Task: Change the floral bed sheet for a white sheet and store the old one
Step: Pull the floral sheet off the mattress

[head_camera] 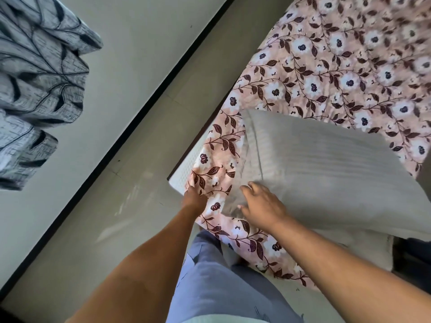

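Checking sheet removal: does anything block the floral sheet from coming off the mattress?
Yes: a pale striped pillow lies on the floral sheet by the near corner, under the right hand. The left hand grips the sheet at the mattress corner directly.

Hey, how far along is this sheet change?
Barely begun. Done: one corner of the mattress is bared. In hand: the left hand grips the floral sheet at that corner, and the right hand is on the pillow. Left: the floral sheet covers the rest, with the pillow on it; no white sheet is in view; nothing is stored.
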Tool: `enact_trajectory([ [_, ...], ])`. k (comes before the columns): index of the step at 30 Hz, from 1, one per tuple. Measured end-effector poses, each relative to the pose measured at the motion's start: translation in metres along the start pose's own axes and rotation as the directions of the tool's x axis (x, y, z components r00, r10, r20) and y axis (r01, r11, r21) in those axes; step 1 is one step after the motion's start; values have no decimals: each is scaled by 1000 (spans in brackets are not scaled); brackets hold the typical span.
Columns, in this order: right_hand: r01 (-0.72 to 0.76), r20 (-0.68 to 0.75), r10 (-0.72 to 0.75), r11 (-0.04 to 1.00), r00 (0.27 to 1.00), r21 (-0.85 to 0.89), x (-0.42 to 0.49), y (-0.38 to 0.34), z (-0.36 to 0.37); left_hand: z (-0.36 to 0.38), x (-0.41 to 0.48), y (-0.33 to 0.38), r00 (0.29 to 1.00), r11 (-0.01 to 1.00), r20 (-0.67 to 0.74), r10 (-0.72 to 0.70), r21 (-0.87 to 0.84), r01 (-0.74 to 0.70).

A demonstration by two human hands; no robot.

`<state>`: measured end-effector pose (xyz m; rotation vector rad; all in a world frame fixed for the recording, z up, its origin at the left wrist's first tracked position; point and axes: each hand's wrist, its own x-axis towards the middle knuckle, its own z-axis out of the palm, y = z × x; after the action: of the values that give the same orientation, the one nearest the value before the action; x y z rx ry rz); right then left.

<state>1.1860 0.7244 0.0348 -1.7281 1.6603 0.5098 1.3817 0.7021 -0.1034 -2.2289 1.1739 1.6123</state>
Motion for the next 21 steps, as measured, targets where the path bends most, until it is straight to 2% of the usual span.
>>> enact_trajectory([
  [3,1,-86,-3,999,996,-32,-9,8,-6,7,-13,11,995,987,-10,96,128,-94],
  [7,-53,-160,52,999,986,3,-31,30,-10,14,-48,40,972,915,-11,235,341,-217],
  [12,-115,-237,132,990,962,85,-69,69,1,42,-98,72,931,867,33,363,354,-350],
  [17,-150,-251,186,976,950,156,-128,122,24,82,-165,97,839,735,0,544,483,-476],
  [21,-177,-275,220,969,936,174,-178,171,53,130,-210,100,778,611,49,627,588,-529],
])
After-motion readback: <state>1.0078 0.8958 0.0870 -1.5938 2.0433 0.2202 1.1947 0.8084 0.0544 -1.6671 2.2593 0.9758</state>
